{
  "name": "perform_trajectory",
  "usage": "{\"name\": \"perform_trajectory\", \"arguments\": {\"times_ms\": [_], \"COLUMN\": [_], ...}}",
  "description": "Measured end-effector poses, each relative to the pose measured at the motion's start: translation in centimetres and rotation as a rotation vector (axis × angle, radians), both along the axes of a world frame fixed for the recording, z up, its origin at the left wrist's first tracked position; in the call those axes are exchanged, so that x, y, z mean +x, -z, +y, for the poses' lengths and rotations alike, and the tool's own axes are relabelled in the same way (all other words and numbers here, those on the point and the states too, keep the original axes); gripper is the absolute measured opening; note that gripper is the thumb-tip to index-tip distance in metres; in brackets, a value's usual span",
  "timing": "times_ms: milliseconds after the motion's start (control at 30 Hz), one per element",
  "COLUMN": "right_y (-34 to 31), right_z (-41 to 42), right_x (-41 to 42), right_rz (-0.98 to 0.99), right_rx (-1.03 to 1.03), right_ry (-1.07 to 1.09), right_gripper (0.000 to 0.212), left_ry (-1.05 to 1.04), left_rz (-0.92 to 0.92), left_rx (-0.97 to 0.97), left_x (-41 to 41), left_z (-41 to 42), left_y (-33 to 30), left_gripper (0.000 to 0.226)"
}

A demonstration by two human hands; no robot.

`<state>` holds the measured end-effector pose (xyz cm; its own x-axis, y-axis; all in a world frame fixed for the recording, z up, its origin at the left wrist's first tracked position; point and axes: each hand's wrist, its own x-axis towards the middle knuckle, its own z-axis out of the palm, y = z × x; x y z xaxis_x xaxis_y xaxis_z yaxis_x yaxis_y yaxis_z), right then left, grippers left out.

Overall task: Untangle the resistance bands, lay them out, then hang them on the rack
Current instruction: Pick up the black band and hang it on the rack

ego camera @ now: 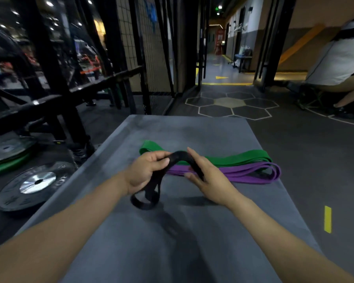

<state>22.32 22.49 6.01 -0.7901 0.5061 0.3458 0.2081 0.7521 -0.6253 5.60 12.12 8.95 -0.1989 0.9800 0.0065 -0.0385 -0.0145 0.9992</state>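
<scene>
grey mat (192,131) underneath, left hand (145,172) and right hand (208,176) pinch the limp, stretchy black band (180,157) at its arch, best gripped there.

Bare forearms, no sleeves or jewellery
</scene>
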Motion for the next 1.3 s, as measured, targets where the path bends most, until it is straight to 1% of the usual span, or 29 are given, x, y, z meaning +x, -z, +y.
{"name": "perform_trajectory", "arguments": {"times_ms": [133,200,233,300,333,433,500,533,567,633,667,733,833,933,1000,1067,1100,1200,1300], "right_y": [-4.8,-6.9,-7.9,-9.7,-10.6,-13.0,-14.3,-14.9,-15.5,-16.8,-17.4,-18.6,-20.3,-21.7,-22.9,-23.9,-24.3,-25.7,-26.7], "right_z": [-4.8,-7.5,-8.9,-11.6,-12.9,-16.6,-18.9,-19.9,-21.0,-23.1,-24.2,-26.1,-27.9,-29.0,-29.8,-30.8,-31.3,-32.4,-33.3], "right_x": [-2.9,-4.7,-5.5,-7.3,-8.3,-11.4,-13.3,-14.3,-15.2,-16.7,-17.5,-18.6,-20.2,-21.5,-22.3,-23.3,-24.0,-25.9,-27.4], "right_rz": [0.152,0.197,0.241,0.359,0.394,0.396,0.374,0.362,0.355,0.36,0.381,0.418,0.461,0.464,0.47,0.543,0.58,0.631,0.621], "right_rx": [-0.077,-0.087,-0.075,-0.032,-0.024,-0.034,0.02,0.031,0.022,0.004,0.036,0.1,0.087,0.117,0.085,0.117,0.139,0.165,0.193], "right_ry": [-0.022,-0.011,-0.008,-0.042,-0.063,-0.117,-0.164,-0.188,-0.211,-0.249,-0.268,-0.315,-0.36,-0.407,-0.443,-0.444,-0.442,-0.453,-0.458], "right_gripper": [0.058,0.055,0.048,0.019,0.009,0.009,0.009,0.008,0.008,0.007,0.008,0.009,0.005,0.005,0.01,0.016,0.015,0.007,0.007], "left_ry": [-0.116,-0.188,-0.231,-0.35,-0.419,-0.581,-0.63,-0.632,-0.625,-0.665,-0.731,-0.891,-1.088,-1.166,-1.211,-1.289,-1.33,-1.429,-1.52], "left_rz": [-0.112,-0.118,-0.129,-0.207,-0.249,-0.356,-0.382,-0.368,-0.333,-0.198,-0.129,0.0,0.187,0.27,0.328,0.41,0.441,0.436,0.462], "left_rx": [0.118,0.181,0.212,0.266,0.286,0.307,0.334,0.359,0.386,0.378,0.361,0.337,0.345,0.423,0.457,0.487,0.505,0.556,0.569], "left_x": [0.2,0.5,0.4,-0.1,-0.5,-2.1,-2.7,-3.0,-3.3,-3.8,-4.3,-5.6,-6.7,-7.1,-7.3,-8.0,-8.2,-9.5,-11.2], "left_z": [-5.1,-7.9,-9.3,-11.9,-13.1,-17.1,-19.8,-21.1,-22.4,-24.6,-25.7,-27.6,-30.3,-32.4,-33.4,-34.0,-34.2,-34.6,-35.0], "left_y": [-4.6,-6.9,-7.9,-9.6,-10.5,-12.8,-14.2,-14.8,-15.4,-16.3,-16.6,-17.3,-18.5,-19.4,-20.0,-20.8,-21.2,-22.7,-23.6], "left_gripper": [0.029,0.028,0.032,0.045,0.045,0.031,0.036,0.04,0.04,0.022,0.016,0.018,0.021,0.023,0.021,0.019,0.018,0.014,0.012]}}
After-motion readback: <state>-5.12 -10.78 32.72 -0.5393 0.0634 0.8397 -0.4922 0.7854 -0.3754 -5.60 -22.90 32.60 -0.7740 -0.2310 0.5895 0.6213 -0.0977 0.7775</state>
